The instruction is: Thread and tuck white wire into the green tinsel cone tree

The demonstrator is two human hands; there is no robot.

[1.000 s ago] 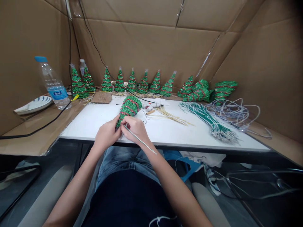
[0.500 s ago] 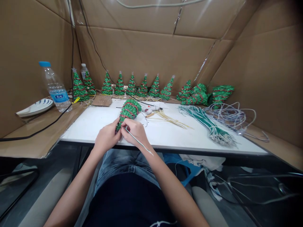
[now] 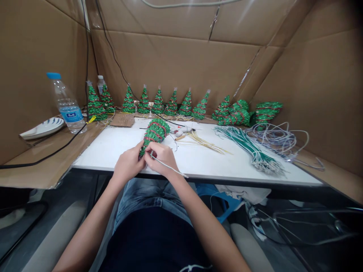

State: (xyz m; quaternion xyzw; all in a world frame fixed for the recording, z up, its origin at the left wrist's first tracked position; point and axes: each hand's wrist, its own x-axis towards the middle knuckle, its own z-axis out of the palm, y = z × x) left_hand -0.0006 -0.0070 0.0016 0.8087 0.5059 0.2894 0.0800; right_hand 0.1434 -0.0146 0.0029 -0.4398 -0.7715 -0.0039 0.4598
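A small green tinsel Christmas tree (image 3: 156,133) with red bands lies tilted near the table's front edge, its narrow end toward me. My left hand (image 3: 129,163) is closed around that narrow end. Pressed against the same end, my right hand (image 3: 161,158) pinches a thin white-and-green wire (image 3: 170,167), whose loose end trails over my right wrist. The fingertips of both hands meet, and the tree's tip is hidden between them.
Several finished-looking trees (image 3: 158,102) line the back. A glue gun (image 3: 183,130) and yellow wires (image 3: 208,142) lie behind my hands. A green wire bundle (image 3: 246,145) and clear tangled cord (image 3: 279,141) are at right; a water bottle (image 3: 70,113) and dish (image 3: 42,127) at left.
The wire's loose end has swung up and a little right, now lying across my right wrist. Both hands and the tree stay almost where they were.
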